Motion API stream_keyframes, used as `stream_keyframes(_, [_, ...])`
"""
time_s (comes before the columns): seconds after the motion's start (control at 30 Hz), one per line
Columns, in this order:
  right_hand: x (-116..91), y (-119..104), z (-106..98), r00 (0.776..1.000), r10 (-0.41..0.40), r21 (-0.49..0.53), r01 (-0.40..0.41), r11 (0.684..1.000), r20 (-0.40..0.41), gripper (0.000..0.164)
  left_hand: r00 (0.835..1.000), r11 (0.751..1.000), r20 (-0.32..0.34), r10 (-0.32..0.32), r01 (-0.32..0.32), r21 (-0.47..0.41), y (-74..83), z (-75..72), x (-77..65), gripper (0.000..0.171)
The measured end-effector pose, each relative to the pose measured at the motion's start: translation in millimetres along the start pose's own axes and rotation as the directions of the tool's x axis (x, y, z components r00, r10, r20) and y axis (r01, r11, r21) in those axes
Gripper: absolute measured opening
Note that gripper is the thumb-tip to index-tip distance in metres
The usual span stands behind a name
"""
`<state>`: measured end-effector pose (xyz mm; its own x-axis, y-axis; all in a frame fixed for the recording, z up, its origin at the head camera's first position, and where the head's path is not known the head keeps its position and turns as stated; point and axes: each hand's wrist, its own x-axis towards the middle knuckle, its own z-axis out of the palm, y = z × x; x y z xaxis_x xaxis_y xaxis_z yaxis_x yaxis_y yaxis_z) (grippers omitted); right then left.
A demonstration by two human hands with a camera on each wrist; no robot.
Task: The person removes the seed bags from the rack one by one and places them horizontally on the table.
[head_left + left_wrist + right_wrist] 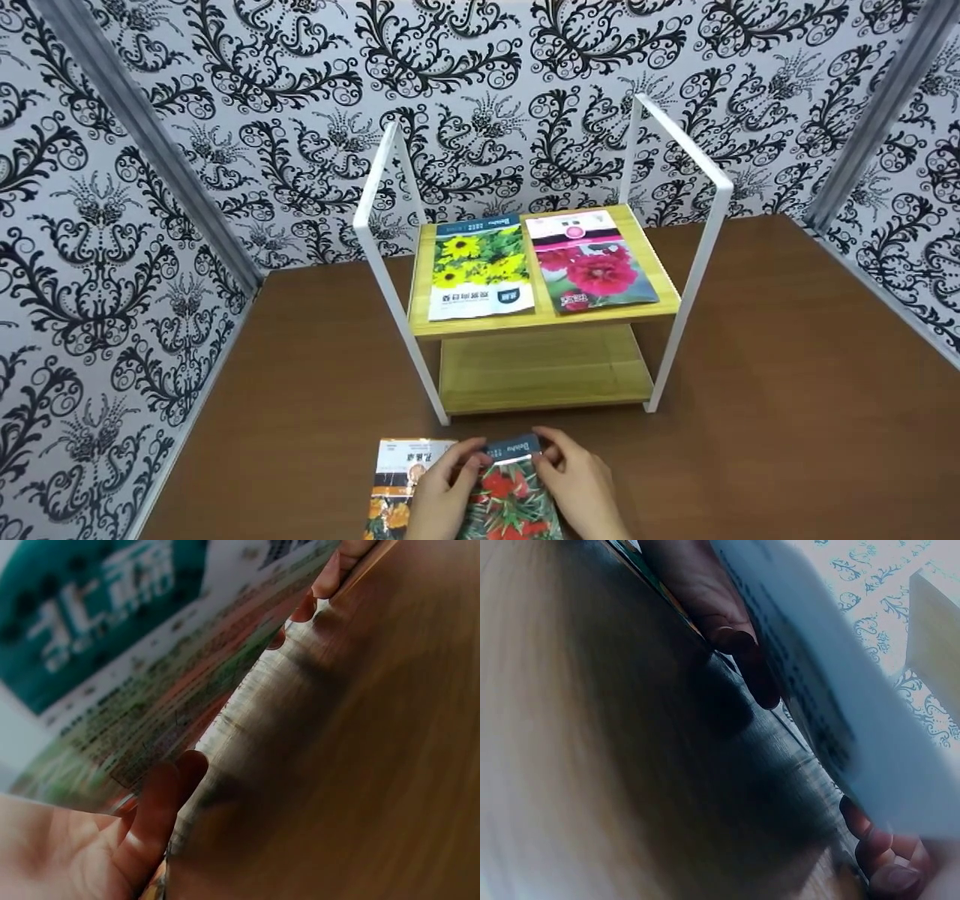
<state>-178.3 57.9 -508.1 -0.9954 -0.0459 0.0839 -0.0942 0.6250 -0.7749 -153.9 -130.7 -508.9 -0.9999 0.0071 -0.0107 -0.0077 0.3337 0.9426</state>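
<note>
A flower seed packet (514, 499) with red blooms and a dark blue top band is held up between both hands in front of the rack. My left hand (444, 491) grips its left edge near the top, thumb on the front face. On the opposite edge, my right hand (581, 480) pinches the packet the same way. The left wrist view shows the packet's printed back (150, 682), with fingers behind it. Beneath and left of my left hand lies a second packet (391, 480) with orange flowers, partly covered by that hand.
A two-tier rack with white metal frames (694, 255) stands behind the hands. On its upper wooden shelf (544, 322) lie a yellow-flower packet (484, 266) and a pink-flower packet (592, 262). Below is the lower shelf (544, 375). Patterned walls (300, 135) enclose the brown table (787, 390).
</note>
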Motion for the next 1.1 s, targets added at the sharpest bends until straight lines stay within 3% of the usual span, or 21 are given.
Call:
stream_keyframes(0.43, [1.0,0.4,1.0,1.000,-0.008,-0.026,0.009,1.000,0.016,0.033,1.000,0.999,0.018,-0.021,0.020,0.044,2.4,-1.0,1.2,0.037])
stream_keyframes(1.1, [0.2,1.1,0.5,1.000,-0.016,-0.017,0.016,1.000,-0.003,0.031,1.000,0.999,0.022,-0.012,0.011,0.033,0.3,-1.3,1.0,0.038])
